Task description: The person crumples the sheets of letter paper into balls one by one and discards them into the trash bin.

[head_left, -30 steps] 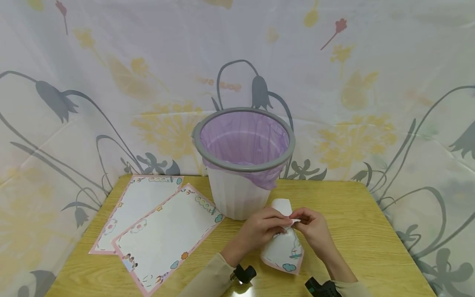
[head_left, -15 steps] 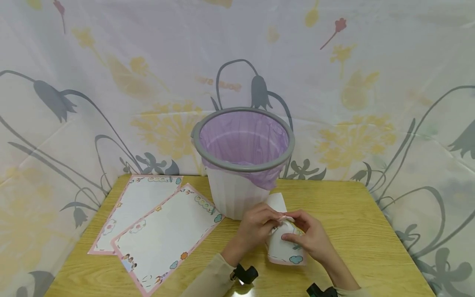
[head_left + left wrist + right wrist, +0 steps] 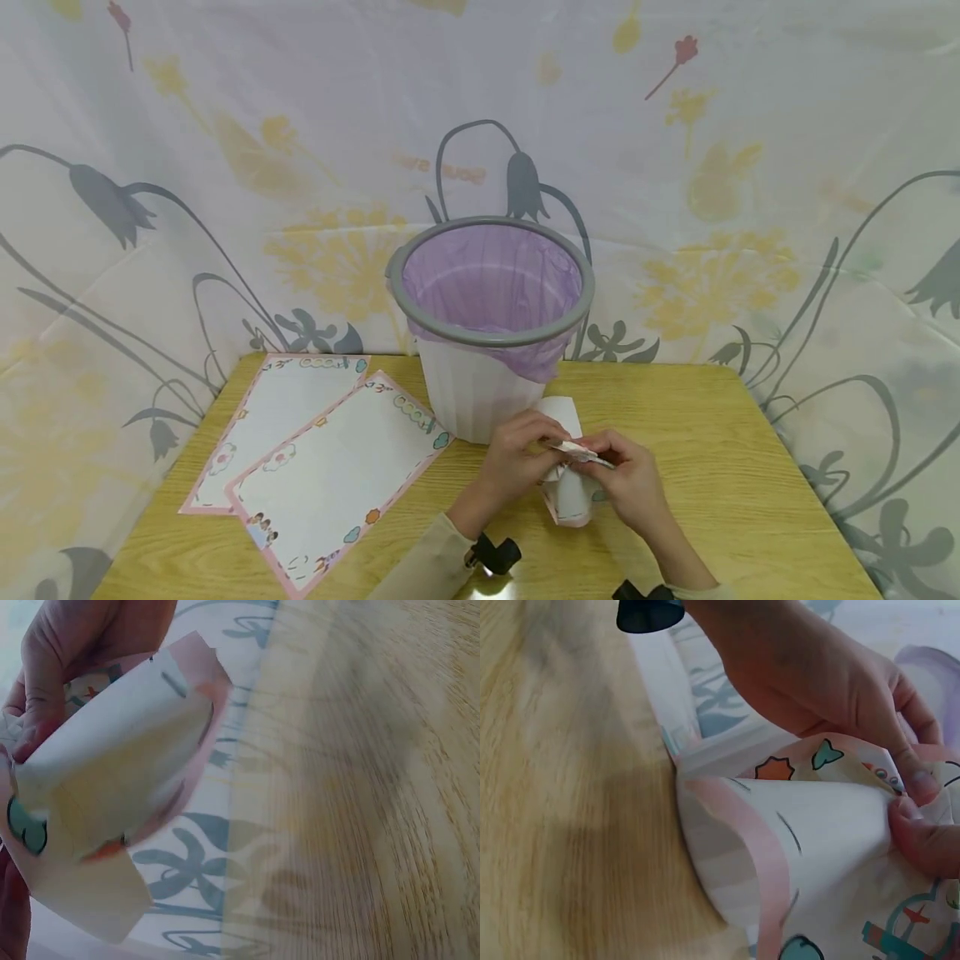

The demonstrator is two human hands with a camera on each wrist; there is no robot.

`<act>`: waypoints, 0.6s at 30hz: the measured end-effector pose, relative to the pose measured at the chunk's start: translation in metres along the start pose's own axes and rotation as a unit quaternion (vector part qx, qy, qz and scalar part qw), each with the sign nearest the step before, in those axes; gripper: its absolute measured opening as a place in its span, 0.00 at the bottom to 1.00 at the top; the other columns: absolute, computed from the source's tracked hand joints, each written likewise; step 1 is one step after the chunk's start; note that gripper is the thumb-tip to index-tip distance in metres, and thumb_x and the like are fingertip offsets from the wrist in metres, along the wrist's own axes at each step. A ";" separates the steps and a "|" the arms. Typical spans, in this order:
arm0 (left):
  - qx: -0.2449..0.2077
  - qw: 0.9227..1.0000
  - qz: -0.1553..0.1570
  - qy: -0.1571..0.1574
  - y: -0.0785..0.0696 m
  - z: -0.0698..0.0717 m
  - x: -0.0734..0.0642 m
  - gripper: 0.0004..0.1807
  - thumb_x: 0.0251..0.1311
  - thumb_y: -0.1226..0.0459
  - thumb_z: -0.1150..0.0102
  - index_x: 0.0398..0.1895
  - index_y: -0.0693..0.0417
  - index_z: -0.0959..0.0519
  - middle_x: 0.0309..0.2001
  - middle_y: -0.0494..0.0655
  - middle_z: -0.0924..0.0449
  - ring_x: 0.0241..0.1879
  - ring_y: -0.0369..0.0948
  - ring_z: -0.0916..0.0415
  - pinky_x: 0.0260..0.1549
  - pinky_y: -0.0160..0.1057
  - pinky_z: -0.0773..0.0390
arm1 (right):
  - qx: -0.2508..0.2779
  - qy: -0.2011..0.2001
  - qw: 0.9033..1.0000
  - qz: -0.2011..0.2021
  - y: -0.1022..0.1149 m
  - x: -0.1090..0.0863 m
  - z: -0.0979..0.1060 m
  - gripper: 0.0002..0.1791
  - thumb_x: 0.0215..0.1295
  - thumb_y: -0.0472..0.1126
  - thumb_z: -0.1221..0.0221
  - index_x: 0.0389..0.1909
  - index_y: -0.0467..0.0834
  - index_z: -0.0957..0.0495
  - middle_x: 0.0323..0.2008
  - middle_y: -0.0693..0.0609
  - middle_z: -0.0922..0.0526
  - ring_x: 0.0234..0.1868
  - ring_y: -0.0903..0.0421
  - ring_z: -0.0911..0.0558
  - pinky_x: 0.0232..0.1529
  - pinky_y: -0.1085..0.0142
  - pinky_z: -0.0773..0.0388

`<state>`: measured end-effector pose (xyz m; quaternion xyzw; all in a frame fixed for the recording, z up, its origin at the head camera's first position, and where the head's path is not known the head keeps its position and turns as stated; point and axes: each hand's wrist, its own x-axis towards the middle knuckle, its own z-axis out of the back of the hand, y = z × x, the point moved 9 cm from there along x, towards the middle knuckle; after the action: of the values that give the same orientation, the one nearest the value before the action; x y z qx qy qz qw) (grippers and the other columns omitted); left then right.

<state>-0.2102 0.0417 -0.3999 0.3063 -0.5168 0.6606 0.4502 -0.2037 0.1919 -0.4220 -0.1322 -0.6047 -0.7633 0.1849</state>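
Both hands pinch a crumpled white sheet of paper with a pink border and cartoon drawings, just in front of the bin. My left hand holds its gathered middle from the left side. My right hand pinches the same fold from the right, fingertips close to the left ones. One flat end of the sheet sticks out beyond the hands; the near end curls into a loose tube, plain in the right wrist view, where the left thumb and right thumb press the paper together.
A white bin with a grey rim and purple liner stands behind the hands. Two flat bordered sheets lie overlapping at left, the front sheet partly over the back sheet. The wooden table meets a floral cloth backdrop.
The paper has been bunched up further between the hands; its near end has narrowed and curled inward. The fingers have shifted their hold slightly. Bin and flat sheets stay put.
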 end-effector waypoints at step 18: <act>0.009 0.990 0.118 0.076 -0.004 -0.010 -0.005 0.32 0.44 0.60 0.19 0.55 0.52 0.20 0.52 0.44 0.19 0.54 0.37 0.23 0.55 0.35 0.25 | 0.107 -0.050 0.992 0.034 0.005 -0.002 0.018 0.14 0.57 0.14 0.42 0.28 0.35 0.17 0.37 0.51 0.12 0.38 0.58 0.13 0.35 0.66 0.16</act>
<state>-0.2039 0.0500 -0.4055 0.1964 -0.5076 0.7354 0.4038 -0.1999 0.2089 -0.4143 -0.1705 -0.6864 -0.6799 0.1937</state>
